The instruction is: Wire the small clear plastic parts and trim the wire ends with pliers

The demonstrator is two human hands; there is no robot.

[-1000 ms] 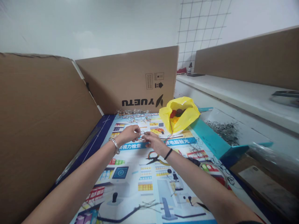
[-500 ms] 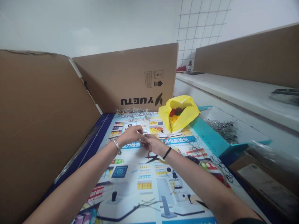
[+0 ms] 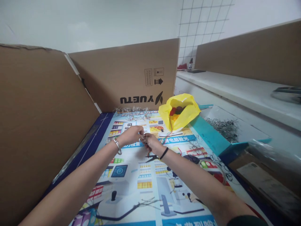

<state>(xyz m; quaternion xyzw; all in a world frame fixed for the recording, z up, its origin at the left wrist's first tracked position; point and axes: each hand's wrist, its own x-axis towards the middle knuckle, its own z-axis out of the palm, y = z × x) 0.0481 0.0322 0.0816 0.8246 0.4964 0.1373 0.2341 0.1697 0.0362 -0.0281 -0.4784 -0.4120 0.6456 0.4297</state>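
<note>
My left hand (image 3: 132,135) and my right hand (image 3: 152,143) meet above the middle of the printed sheet, fingers pinched close together. Between the fingertips is something thin and wiry, too small to make out. Dark pliers (image 3: 152,158) lie beneath my right wrist, partly hidden by it. Red and green threads run near my right hand toward a yellow bag (image 3: 188,118), which stands open with red and orange material inside.
Cardboard panels (image 3: 103,75) stand at the left and back. Tangled wire (image 3: 131,110) lies along the back edge. At the right, a teal box (image 3: 209,135) holds many silvery wire pieces (image 3: 223,128). Loose thin wires (image 3: 148,203) lie in front.
The view has shifted slightly, so the surroundings sit a little higher. My hands remain together, with a small change in finger position.
</note>
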